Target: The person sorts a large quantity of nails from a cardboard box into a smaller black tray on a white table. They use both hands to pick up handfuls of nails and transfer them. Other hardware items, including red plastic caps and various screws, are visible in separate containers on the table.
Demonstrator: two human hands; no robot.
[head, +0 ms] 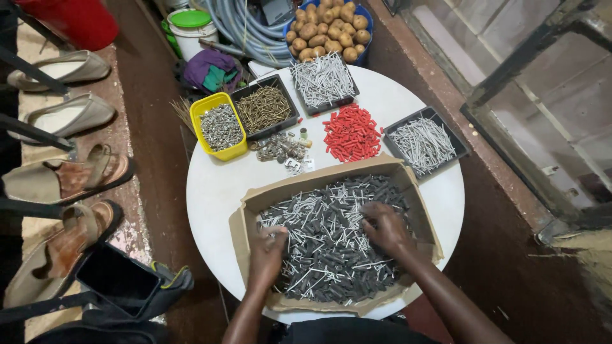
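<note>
Both hands down in the cardboard tray point(255, 202) on the table point(210, 185), left hand point(266, 253) pinching, contents unclear, right hand point(386, 228) spread flat on the nails and plugs point(331, 245); small, stiff, sharp-tipped, best pinched mid-shank

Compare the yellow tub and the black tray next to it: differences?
The yellow tub is bright, rounded and deep; the black tray is dark, square-cornered and shallow. The yellow tub holds silver-grey hardware; the black tray holds brass-coloured screws. Both sit side by side at the round white table's far left edge, both full.
</note>
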